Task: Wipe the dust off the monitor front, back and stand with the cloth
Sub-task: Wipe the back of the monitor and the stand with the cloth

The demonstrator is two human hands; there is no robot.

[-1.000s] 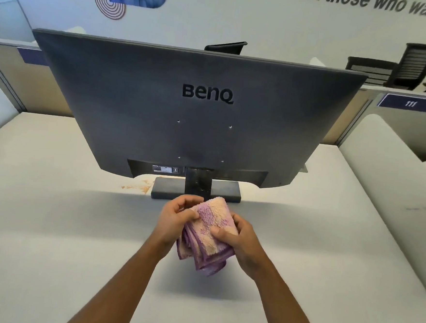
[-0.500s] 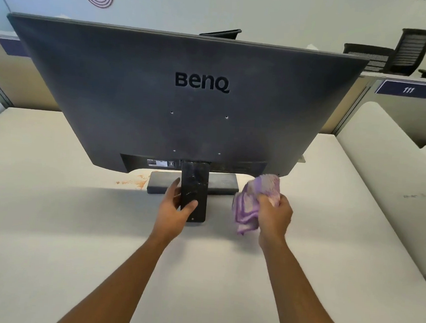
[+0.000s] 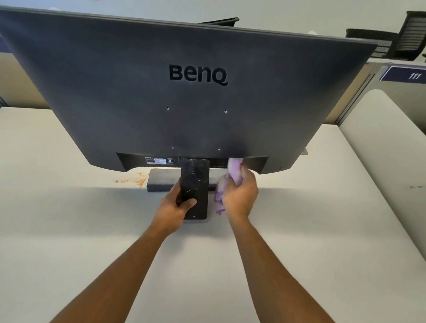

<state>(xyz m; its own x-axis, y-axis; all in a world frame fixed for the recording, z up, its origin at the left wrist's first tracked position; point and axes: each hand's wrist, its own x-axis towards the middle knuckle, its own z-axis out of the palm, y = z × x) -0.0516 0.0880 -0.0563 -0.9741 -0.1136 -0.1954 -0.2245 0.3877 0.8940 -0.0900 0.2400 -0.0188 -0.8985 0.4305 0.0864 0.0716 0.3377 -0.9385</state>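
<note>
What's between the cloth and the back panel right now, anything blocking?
Nothing visible. The right hand holds the cloth right at the monitor back's lower edge, beside the stand neck, which the left hand grips.

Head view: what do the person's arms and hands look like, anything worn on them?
Both forearms are bare to the bottom edge of the frame: no sleeves show. The left hand and right hand have no gloves, and no watch, ring or wristband is visible.

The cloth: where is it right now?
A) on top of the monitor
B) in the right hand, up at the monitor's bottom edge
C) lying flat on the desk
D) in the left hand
B: the right hand grips the cloth against the monitor's lower back edge.
</note>
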